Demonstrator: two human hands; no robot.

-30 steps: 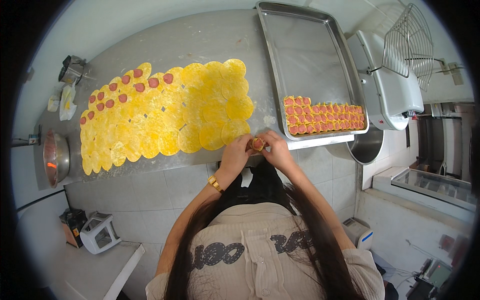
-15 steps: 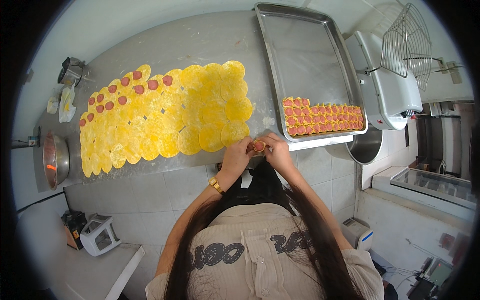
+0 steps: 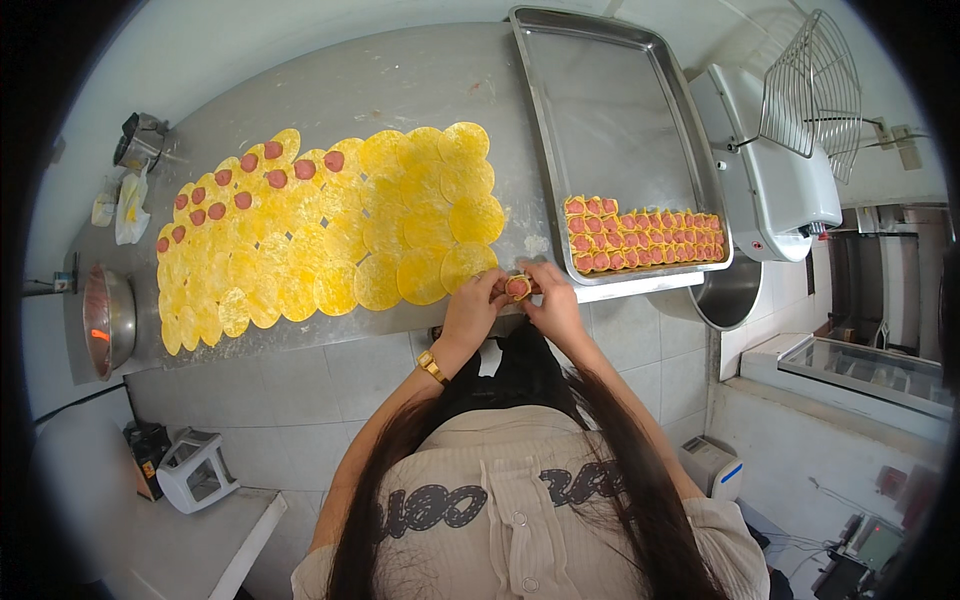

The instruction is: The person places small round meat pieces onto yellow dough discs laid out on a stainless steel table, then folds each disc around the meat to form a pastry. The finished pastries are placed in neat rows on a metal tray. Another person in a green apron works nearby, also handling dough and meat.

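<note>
Head view: wide fisheye at wearer's head, facing down; shirt close, table farther.

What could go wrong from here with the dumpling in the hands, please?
The dumpling, held between the left hand and right hand near the table edge, could drop to the floor if it slips. The yellow wrappers overlap, so they might stick together. The filled dumplings sit closely packed in the tray, so they could stick or deform.
</note>
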